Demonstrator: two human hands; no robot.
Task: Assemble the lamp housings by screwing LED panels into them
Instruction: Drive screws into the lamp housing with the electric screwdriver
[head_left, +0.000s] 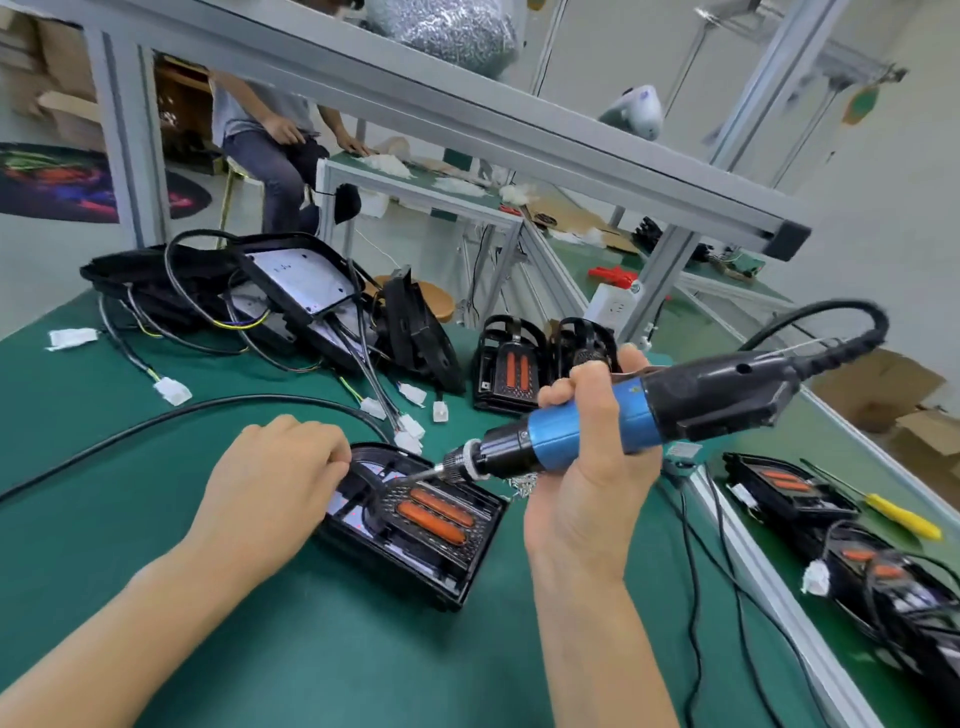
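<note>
Right hand (587, 467) fingers wrapped the driver (597, 421), bit at housing's (415, 525) 12 o'clock edge; left hand (275, 478) fingers pinched there, on desk (311, 649).

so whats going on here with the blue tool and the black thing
A person is fastening a part into a black lamp housing on the green bench. The right hand grips a blue electric screwdriver, its bit angled down to the housing's top edge. The left hand rests on the housing's left end, fingers curled at the bit tip. More housings are piled behind.
</note>
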